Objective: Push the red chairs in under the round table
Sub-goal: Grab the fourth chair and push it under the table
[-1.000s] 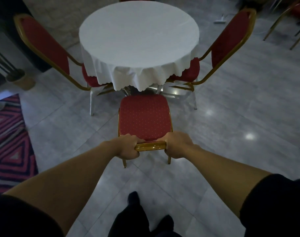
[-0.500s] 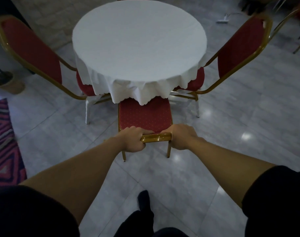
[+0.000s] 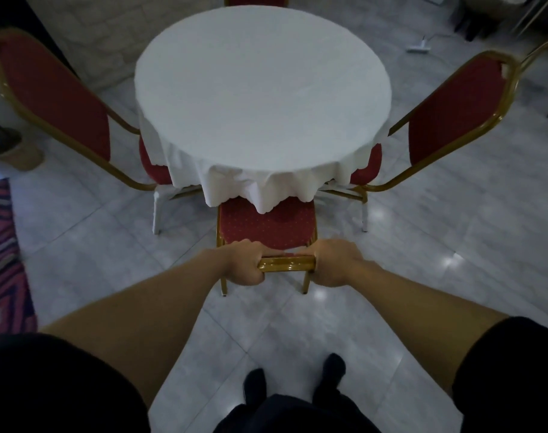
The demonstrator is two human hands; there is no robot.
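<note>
A red chair (image 3: 268,225) is gripped by the gold top rail (image 3: 286,264) of its backrest at the near side of a round table (image 3: 261,98) draped in a white cloth (image 3: 251,182). The left hand (image 3: 246,264) is closed around the left end of the rail and the right hand (image 3: 336,262) around the right end, with bare rail showing between them. Both arms are held out nearly straight in front of the body.

The step in hand is judged to be the pushing of this near chair. The far edge of its seat is already covered by the hanging hem of the cloth, while most of the seat remains in the open. A further straight push away from the body appears to be called for, with both ends of the rail driven evenly so that the chair is not skewed towards either neighbour.

Two more chairs are seen tucked in at the table: one on the left (image 3: 52,98) and one on the right (image 3: 454,110), each with its seat partly under the cloth. The top of a fourth chair (image 3: 255,0) is glimpsed at the far side. A patterned rug (image 3: 4,260) lies at the left edge of the tiled floor (image 3: 438,245).
</note>
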